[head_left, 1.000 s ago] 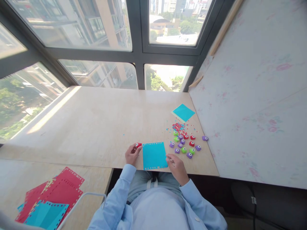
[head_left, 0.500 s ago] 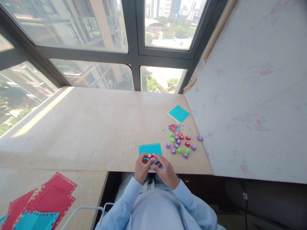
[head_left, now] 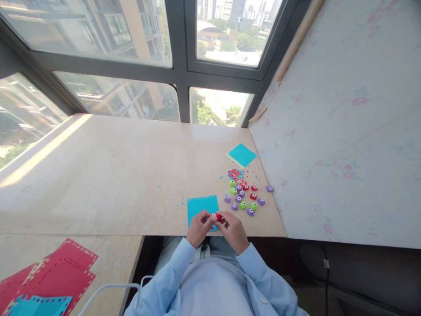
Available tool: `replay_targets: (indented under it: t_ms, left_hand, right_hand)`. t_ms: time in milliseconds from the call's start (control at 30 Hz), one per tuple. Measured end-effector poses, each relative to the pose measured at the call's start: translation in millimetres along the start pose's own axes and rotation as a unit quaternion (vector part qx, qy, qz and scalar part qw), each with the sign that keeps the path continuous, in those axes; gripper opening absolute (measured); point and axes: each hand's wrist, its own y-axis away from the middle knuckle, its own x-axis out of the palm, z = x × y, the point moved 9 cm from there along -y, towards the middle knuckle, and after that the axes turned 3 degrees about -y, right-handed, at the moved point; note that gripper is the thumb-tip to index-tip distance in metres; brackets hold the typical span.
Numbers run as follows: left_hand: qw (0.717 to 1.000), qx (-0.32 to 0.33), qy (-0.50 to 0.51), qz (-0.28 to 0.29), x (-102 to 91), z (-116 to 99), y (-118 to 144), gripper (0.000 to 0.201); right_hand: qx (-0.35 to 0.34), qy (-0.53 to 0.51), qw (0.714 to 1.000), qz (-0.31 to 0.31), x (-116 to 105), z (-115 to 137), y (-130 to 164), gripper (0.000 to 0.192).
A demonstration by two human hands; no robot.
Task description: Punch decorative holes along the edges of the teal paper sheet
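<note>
My left hand (head_left: 199, 228) and my right hand (head_left: 233, 229) meet over the table's front edge, fingers closed around a small red hole punch (head_left: 218, 217) with a white eye on it. Beneath them lies a blue paper sheet (head_left: 201, 205) with a row of holes along its far edge. My hands cover its near right part. Right of the sheet stand several more eye-shaped punches: purple (head_left: 234, 206), green (head_left: 243, 205) and red (head_left: 253, 196).
Behind the punches is a heap of red and blue paper dots (head_left: 237, 174), then a stack of square papers topped in blue (head_left: 242, 155). Punched red sheets (head_left: 66, 276) and blue sheets (head_left: 42, 306) lie at lower left, near a white cable (head_left: 112, 286). A patterned wall borders the right.
My hands and the red punch have shifted slightly right over the sheet, and the punch has turned in my fingers. The whole view has swung a little.
</note>
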Motion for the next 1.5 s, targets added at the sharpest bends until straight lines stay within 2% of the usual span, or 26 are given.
replay_targets:
  t_ms: [67, 133, 200, 267, 367, 467, 567, 700, 833, 967, 1067, 1167, 1367, 1500]
  left_hand:
    - [0.998, 0.027, -0.055, 0.016, -2.5, 1, -3, 0.041]
    - [0.984, 0.088, -0.155, -0.023, -15.3, -4, -8, 0.039]
    - [0.943, 0.160, -0.277, -0.091, -29.8, -10, -10, 0.037]
    - [0.897, 0.199, -0.376, -0.121, -35.5, -9, -14, 0.036]
    - [0.857, 0.197, -0.464, -0.107, -37.0, 5, -24, 0.042]
    - [0.838, 0.186, -0.507, -0.080, -37.3, 14, -30, 0.051]
    - [0.833, 0.183, -0.519, -0.063, -41.6, 16, -32, 0.052]
    - [0.834, 0.181, -0.520, -0.040, -51.6, 16, -33, 0.056]
    - [0.828, 0.197, -0.520, -0.072, -57.9, 3, -30, 0.059]
    - [0.830, 0.211, -0.509, -0.089, -42.5, -10, -37, 0.053]
    - [0.828, 0.199, -0.517, -0.084, -25.3, -7, -48, 0.059]
    - [0.823, 0.208, -0.521, -0.087, -13.5, -1, -51, 0.057]
    - [0.821, 0.248, -0.496, -0.134, -15.0, -2, -43, 0.031]
    - [0.824, 0.255, -0.487, -0.137, -15.8, -9, -43, 0.029]
  right_hand:
    - [0.035, -0.037, 0.999, -0.011, -1, -11, 0, 0.028]
    - [0.074, -0.083, 0.994, -0.023, 0, -25, 2, 0.029]
    - [0.100, -0.124, 0.987, -0.037, 3, -39, 5, 0.031]
    - [0.105, -0.147, 0.982, -0.051, 6, -53, 8, 0.032]
    - [0.092, -0.147, 0.982, -0.071, 11, -70, 11, 0.032]
    - [0.091, -0.153, 0.978, -0.106, 11, -84, 12, 0.034]
    - [0.105, -0.168, 0.971, -0.134, 9, -92, 13, 0.039]
    - [0.120, -0.177, 0.968, -0.132, 9, -91, 14, 0.044]
    - [0.129, -0.180, 0.968, -0.116, 8, -82, 13, 0.049]
    - [0.129, -0.192, 0.967, -0.111, 9, -75, 8, 0.048]
    - [0.120, -0.205, 0.966, -0.097, 13, -71, 1, 0.044]
    - [0.104, -0.198, 0.972, -0.078, 18, -70, -5, 0.040]
    - [0.032, -0.066, 0.990, -0.123, 7, -68, -16, 0.033]
    - [0.027, -0.029, 0.990, -0.136, 5, -72, -23, 0.028]
